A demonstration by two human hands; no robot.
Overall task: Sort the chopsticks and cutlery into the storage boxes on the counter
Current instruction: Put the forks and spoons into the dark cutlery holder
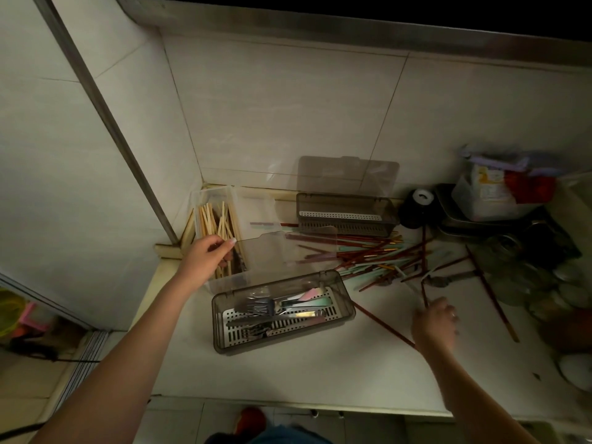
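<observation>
We're in a home kitchen: white tiled walls (288, 100) meet at a corner at eleven o'clock, a pale counter (320, 363) runs below, loose chopsticks (378, 254) pile at one o'clock, and metal trays (464, 219) and bowls (570, 296) crowd three o'clock.

white counter (320, 373): boxes (283, 312), chopsticks (378, 254)

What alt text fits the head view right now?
Over a white counter, the left hand reaches into a clear box of wooden chopsticks while the right hand pinches a dark red chopstick beside a scattered chopstick pile; a grey cutlery box sits between.
</observation>
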